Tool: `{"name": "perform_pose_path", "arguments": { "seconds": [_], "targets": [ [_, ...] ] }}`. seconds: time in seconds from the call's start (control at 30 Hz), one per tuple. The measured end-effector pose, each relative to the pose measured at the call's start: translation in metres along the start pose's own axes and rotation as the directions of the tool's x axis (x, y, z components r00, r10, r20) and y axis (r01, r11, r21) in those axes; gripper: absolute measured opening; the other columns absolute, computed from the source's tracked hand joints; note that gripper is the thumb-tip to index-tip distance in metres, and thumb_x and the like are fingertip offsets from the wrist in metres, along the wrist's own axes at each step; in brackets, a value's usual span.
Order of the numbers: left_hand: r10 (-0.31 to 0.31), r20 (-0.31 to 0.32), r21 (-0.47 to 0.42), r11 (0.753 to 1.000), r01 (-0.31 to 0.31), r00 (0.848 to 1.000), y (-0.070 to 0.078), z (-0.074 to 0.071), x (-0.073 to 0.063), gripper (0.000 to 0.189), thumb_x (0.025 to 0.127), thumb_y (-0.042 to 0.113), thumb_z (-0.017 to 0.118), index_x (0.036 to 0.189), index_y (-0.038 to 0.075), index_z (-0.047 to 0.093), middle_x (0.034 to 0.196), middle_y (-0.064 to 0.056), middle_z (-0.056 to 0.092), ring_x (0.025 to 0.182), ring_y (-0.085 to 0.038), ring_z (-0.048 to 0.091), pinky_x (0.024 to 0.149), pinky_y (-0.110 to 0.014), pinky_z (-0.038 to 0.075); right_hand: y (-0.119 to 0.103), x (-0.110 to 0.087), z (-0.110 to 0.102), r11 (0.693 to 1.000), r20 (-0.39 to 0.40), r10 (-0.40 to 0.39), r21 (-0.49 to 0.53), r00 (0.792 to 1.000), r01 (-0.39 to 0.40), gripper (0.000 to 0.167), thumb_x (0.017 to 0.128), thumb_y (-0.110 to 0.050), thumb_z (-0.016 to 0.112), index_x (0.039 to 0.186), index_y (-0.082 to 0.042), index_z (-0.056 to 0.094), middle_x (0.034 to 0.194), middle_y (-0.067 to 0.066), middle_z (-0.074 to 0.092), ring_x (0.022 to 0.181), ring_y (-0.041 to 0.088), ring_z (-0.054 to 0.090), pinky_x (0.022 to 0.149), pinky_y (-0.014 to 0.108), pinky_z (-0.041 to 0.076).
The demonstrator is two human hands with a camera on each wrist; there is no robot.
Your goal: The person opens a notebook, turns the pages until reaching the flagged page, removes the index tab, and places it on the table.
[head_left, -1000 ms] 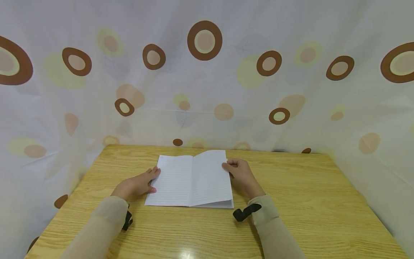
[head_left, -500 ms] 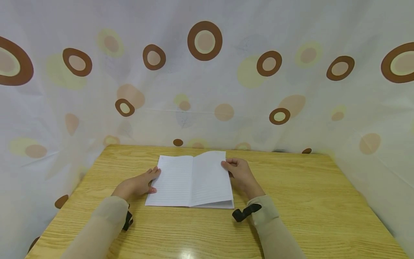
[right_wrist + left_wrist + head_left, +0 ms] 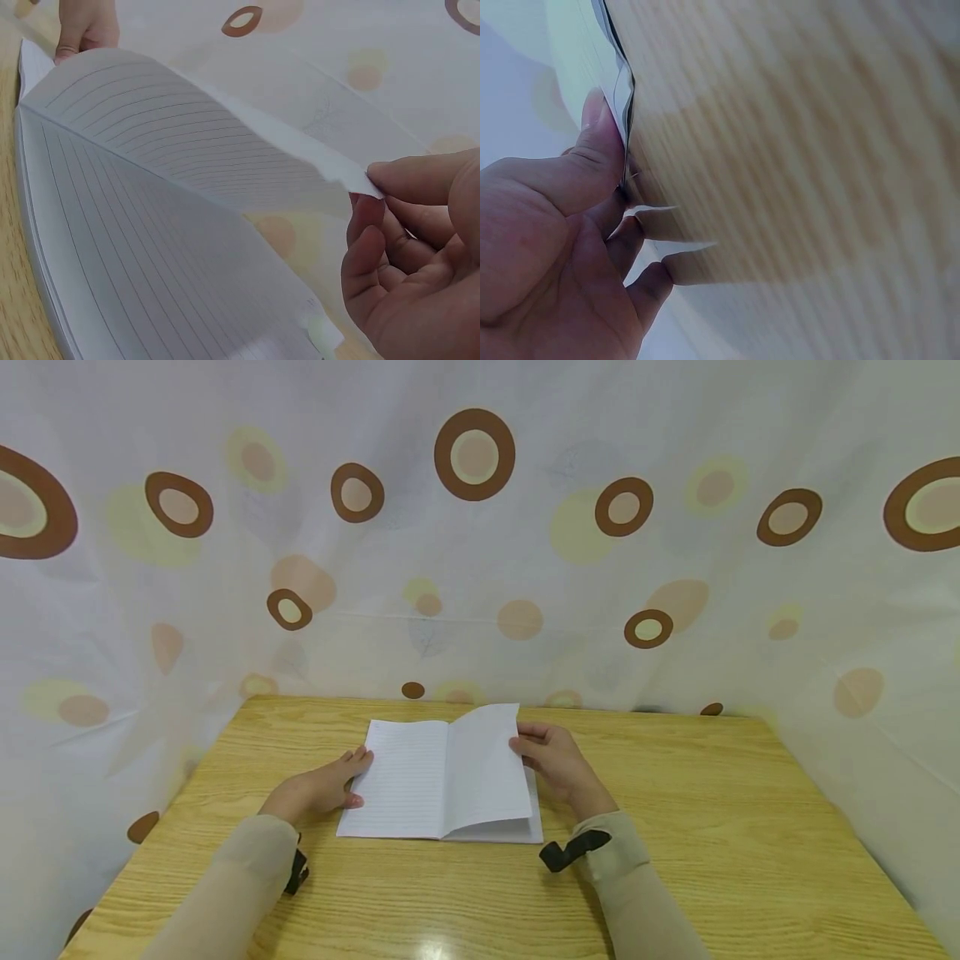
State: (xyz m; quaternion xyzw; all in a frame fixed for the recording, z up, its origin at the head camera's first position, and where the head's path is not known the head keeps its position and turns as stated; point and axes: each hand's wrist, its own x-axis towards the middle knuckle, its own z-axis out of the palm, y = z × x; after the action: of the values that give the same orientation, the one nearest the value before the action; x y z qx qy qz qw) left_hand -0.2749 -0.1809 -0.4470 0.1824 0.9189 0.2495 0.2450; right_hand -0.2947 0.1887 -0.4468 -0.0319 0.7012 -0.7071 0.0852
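An open lined notebook (image 3: 405, 781) lies on the wooden table. My left hand (image 3: 318, 787) rests at its left edge, fingers spread and extended, with the thumb on the left page. In the left wrist view the thumb (image 3: 600, 142) presses on the paper by the edge; the ends of the other fingers are partly hidden. My right hand (image 3: 558, 764) pinches the outer edge of the right-hand page (image 3: 487, 768) between thumb and fingers. That page curves up off the lined sheet (image 3: 142, 255) below it, which the right wrist view shows.
The wooden table (image 3: 720, 827) extends around the notebook on all sides. Behind and beside it hangs a white cloth (image 3: 570, 560) with brown and pale circles. A black strap (image 3: 573, 852) sits on the right wrist, over a beige sleeve.
My right hand has lifted the page a little higher and slightly left, so more of the sheet beneath shows. The left hand and the notebook have stayed in place.
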Motion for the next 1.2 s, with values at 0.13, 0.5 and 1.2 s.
{"name": "perform_pose_path", "arguments": {
  "seconds": [0.13, 0.5, 1.2],
  "targets": [
    [-0.002, 0.001, 0.005, 1.000, 0.002, 1.000, 0.000, 0.000, 0.000, 0.081, 0.095, 0.015, 0.063, 0.157, 0.000, 0.014, 0.162, -0.024, 0.002, 0.147, -0.043, -0.001, 0.115, -0.060, 0.007, 0.000, 0.000, 0.001, 1.000, -0.004, 0.016, -0.003, 1.000, -0.016, 0.030, 0.097, -0.009, 0.064, 0.121, 0.009, 0.062, 0.106, 0.010, 0.066, 0.087, 0.016, 0.062, 0.076, 0.027, 0.052],
    [-0.006, 0.006, 0.019, 1.000, 0.006, 1.000, -0.001, 0.000, 0.002, 0.079, 0.097, 0.015, 0.061, 0.157, 0.001, 0.012, 0.162, -0.023, 0.000, 0.148, -0.041, -0.001, 0.115, -0.059, 0.007, -0.004, -0.002, 0.007, 0.999, -0.008, 0.006, -0.039, 1.000, -0.006, 0.024, 0.098, -0.019, 0.065, 0.104, 0.004, 0.067, 0.081, 0.003, 0.063, 0.069, 0.016, 0.053, 0.062, 0.025, 0.047],
    [0.017, 0.008, 0.023, 1.000, -0.018, 1.000, 0.000, 0.001, -0.001, 0.077, 0.098, 0.015, 0.060, 0.157, -0.001, 0.012, 0.162, -0.025, 0.000, 0.147, -0.044, 0.000, 0.114, -0.060, 0.008, -0.006, -0.004, 0.012, 0.997, 0.125, -0.060, -0.033, 0.990, 0.065, 0.022, 0.096, -0.003, 0.063, 0.114, 0.008, 0.060, 0.087, 0.002, 0.067, 0.073, 0.013, 0.057, 0.066, 0.024, 0.049]
  ]
}}
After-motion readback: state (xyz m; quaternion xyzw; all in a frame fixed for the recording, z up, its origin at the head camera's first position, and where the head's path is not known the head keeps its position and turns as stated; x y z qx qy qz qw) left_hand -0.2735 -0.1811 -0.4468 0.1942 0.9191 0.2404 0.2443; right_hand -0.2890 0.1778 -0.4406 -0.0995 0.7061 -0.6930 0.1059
